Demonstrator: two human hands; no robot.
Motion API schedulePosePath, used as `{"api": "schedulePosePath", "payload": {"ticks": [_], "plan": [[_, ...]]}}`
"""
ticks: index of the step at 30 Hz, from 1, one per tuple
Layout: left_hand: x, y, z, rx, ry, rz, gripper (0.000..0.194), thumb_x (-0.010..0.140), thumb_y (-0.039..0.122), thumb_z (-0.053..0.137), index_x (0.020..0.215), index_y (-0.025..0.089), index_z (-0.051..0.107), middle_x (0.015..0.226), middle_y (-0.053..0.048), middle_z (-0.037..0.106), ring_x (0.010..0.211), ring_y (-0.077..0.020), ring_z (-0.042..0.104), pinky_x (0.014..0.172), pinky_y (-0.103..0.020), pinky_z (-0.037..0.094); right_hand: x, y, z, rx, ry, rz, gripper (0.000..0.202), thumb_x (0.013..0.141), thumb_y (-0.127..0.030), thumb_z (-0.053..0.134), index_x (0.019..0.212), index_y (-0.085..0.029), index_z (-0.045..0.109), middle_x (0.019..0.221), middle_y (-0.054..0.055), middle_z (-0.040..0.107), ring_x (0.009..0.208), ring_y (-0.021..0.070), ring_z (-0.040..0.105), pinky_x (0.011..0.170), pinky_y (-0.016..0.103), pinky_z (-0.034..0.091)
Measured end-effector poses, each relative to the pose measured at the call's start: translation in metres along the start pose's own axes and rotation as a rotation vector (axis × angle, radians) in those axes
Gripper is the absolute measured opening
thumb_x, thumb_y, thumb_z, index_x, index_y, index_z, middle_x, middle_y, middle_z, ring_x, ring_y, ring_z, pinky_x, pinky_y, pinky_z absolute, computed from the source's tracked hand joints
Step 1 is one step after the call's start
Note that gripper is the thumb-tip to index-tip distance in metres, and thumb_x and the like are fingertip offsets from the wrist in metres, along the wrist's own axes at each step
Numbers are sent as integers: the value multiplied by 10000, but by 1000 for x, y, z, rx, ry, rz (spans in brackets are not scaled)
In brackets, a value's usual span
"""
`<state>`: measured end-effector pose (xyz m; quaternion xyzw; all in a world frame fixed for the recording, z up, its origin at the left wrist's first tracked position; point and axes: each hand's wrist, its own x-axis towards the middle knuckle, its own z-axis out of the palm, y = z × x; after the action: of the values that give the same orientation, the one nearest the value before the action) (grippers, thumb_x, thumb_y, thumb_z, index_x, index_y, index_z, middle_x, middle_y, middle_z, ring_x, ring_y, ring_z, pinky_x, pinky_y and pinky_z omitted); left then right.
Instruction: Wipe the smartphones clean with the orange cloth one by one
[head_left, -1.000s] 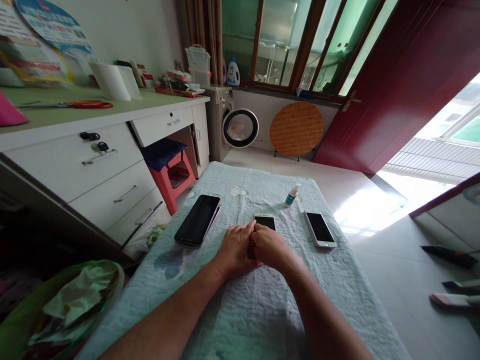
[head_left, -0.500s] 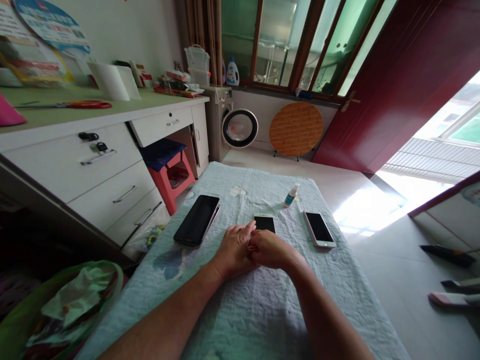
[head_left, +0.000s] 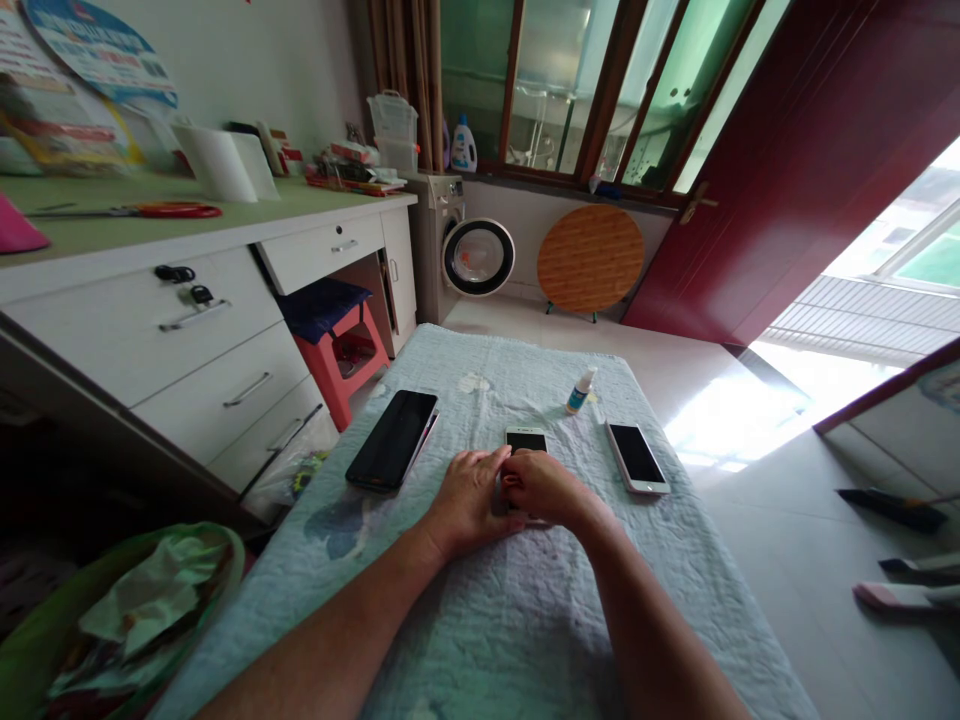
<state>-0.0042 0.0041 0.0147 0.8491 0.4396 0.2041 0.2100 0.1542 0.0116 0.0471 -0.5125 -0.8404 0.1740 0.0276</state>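
A long white desk with a green top [head_left: 97, 320] runs along the left wall, and a dark red door with a metal handle [head_left: 720, 180] stands open on the right. Between them is a table covered by a pale blue quilted cloth [head_left: 491, 630]. Beyond it a round wooden tabletop [head_left: 591, 258] stands on edge. Over the cloth, the left hand [head_left: 471, 500] lies along the left side of a white-framed phone with a dark screen [head_left: 526, 440], thumb toward its near end; whether it grips cannot be told. The right hand [head_left: 547, 487] has its fingers curled above that phone's screen, fingertips hidden, so I cannot tell whether they pinch anything. The phone lies mid-cloth, partly covered by both hands. Left of it rests a large black phone [head_left: 394, 440]; to the right, a second white phone [head_left: 637, 458]. Smallest is an upright white-capped spray bottle with a blue label [head_left: 580, 391], beyond the hands.
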Motion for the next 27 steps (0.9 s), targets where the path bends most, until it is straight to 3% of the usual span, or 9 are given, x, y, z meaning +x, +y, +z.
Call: {"api": "schedulePosePath", "payload": {"ticks": [6,16,20,27], "plan": [[-1,-3,2,10,-2,16,915,612,581,733,1362,213,359,1277,-123,556,1171,-338,499,1028,-488,334,1,14,3,-2,120,98,159,830,-177,498,788,-165,651,776,28,624,689,121,519,621,243,299],[1,-6,5,27,-3,16,955,598,620,736,1357,166,374,1294,-149,543,1181,-343,486,1045,-489,322,4,22,7,29,349,343,171,880,-220,488,846,-173,649,867,48,605,769,130,541,670,226,336],[1,-8,7,17,13,42,949,608,628,725,1357,167,369,1278,-149,554,1164,-343,498,1031,-498,336,6,22,10,46,351,319,146,853,-201,504,809,-168,640,827,41,605,741,126,531,658,225,329],[0,-5,5,-4,34,48,898,619,586,728,1343,190,375,1223,-128,584,1126,-338,526,1003,-492,364,3,16,7,31,241,138,153,800,-181,507,710,-156,629,741,34,603,666,115,502,619,232,312]]}}
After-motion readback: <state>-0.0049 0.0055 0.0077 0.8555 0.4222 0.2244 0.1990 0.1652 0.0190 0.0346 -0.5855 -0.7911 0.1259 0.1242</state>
